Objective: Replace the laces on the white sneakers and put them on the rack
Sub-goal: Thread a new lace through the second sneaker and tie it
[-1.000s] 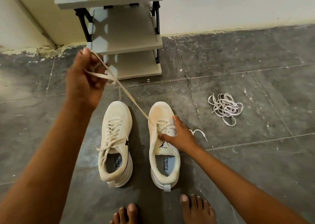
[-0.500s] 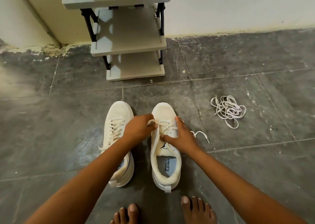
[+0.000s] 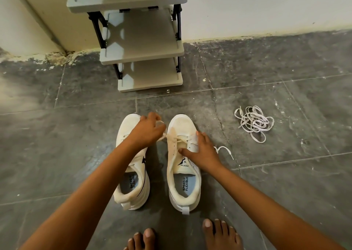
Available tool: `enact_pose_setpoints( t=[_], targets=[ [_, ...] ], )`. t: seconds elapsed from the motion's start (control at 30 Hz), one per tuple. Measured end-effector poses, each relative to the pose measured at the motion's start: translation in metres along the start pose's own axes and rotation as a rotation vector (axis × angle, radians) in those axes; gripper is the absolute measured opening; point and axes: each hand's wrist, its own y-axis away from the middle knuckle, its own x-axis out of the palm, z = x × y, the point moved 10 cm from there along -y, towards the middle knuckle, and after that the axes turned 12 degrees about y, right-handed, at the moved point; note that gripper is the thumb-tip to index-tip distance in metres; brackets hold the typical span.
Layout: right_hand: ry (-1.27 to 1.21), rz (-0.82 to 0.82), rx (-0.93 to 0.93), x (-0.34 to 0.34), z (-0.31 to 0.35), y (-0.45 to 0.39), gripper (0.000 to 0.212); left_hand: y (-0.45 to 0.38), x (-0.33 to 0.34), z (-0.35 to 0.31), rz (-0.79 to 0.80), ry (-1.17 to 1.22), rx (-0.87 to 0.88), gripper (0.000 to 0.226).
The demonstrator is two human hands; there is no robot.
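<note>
A grey tiered rack (image 3: 141, 47) stands against the wall at the back, its shelves bare, on a dark tiled floor (image 3: 57, 145). In front of it two white sneakers sit side by side with toes toward the rack. The left sneaker (image 3: 131, 185) is partly covered by the left forearm; its own lacing is mostly hidden. The left hand (image 3: 147, 130) hovers over that shoe's toe, fingers curled in and pinching the end of a cream lace (image 3: 181, 138) where it leaves the inner edge of the right sneaker (image 3: 183, 173). That lace crosses the lower eyelets of the right sneaker; how far up it is threaded is hard to make out. The right hand (image 3: 202, 153) rests on the outer side of this shoe, fingers spread and nearly straight, thumb pressing on the tongue. A loose lace end (image 3: 224, 150) trails on the floor just right of that hand. Farther right, well apart from the shoes, lies a tangled heap of white laces (image 3: 254, 122). Bare toes (image 3: 219, 234) show at the bottom edge.
</note>
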Motion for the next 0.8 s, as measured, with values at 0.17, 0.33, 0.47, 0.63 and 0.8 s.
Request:
enact_pose_setpoints(
  t=[0.17,0.33,0.47,0.63,0.8],
  targets=[
    [-0.025,-0.066,-0.012,-0.015,-0.001,0.005,0.089,0.005,-0.008,-0.022,-0.030,-0.015,0.101,0.031],
    [0.096,-0.078,-0.026,-0.022,0.006,0.016,0.077,0.015,0.013,-0.020,0.018,0.265,0.033,0.019],
    [0.039,-0.015,0.003,-0.015,0.001,0.018,0.058,0.024,0.041,-0.010,-0.024,0.423,-0.027,0.011],
    [-0.337,0.028,0.070,-0.018,-0.015,0.018,0.028,0.022,0.058,-0.006,0.010,0.174,-0.032,0.015],
    [-0.563,0.083,0.104,-0.012,-0.021,0.017,0.019,0.019,0.063,-0.018,-0.035,0.050,0.023,0.015]
  ],
)
